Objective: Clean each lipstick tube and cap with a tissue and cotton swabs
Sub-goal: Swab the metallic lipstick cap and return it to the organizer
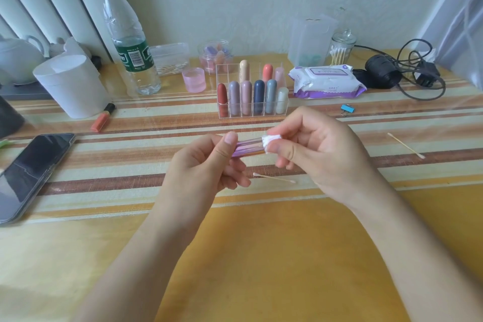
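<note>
Head view: left hand (206,165) pinches shiny purple lipstick tube (248,148), right hand (321,157) pinches white tissue (271,141) against it; 9 racked lipsticks (258,97) beyond the fingers (231,142) look uncleaned.

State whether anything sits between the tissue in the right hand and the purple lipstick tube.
Nothing visible does. The right hand pinches the tissue straight against the end of the lipstick tube, which the left hand holds.

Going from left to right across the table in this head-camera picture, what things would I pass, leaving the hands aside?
Phone → water bottle → pink cup → clear lipstick rack → wipes pack → black cable bundle.
</note>
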